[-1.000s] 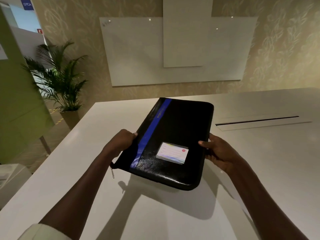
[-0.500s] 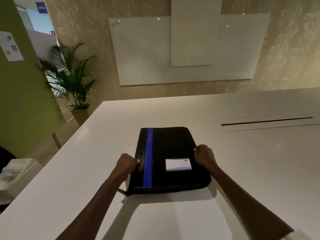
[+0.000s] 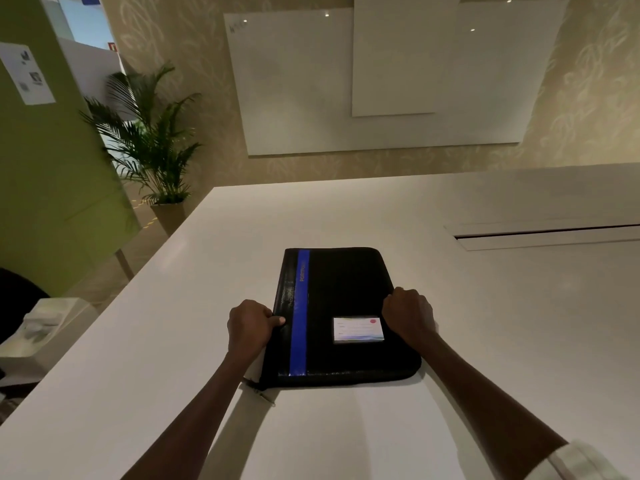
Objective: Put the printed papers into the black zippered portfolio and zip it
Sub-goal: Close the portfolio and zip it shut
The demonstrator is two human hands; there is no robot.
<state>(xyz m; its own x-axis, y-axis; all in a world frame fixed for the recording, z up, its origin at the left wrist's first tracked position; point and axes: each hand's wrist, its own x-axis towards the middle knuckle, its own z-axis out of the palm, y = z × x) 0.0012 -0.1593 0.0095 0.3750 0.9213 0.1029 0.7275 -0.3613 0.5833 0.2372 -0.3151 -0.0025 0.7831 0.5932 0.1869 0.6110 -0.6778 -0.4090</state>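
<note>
**Closed portfolio flat on the counter, a hand on each long edge**

The black portfolio (image 3: pixel 341 306) lies flat on the white counter (image 3: pixel 173 341), closed, its long sides running away from the person. A blue stripe (image 3: pixel 300 313) runs lengthwise near its left edge, and a small card (image 3: pixel 358 329) sits in a clear pocket on the cover toward the near right. The zip pull (image 3: pixel 265 396) trails onto the counter at the near left corner. No loose papers show.

The left hand (image 3: pixel 250 325) grips the portfolio's left edge about midway along, thumb lying on the cover just beside the stripe, fingers curled under and out of sight. The right hand (image 3: pixel 408 315) is clenched on the right edge, opposite the left and just beside the card, knuckles up. Both forearms reach in from the near edge; a pale sleeve (image 3: pixel 581 462) shows at the right arm.

Further right a long slot (image 3: pixel 547 233) is set into the counter, well apart from the portfolio. Beyond the counter, whiteboards (image 3: pixel 381 81) hang on the wall and a potted palm (image 3: pixel 152 140) stands on the left.
</note>
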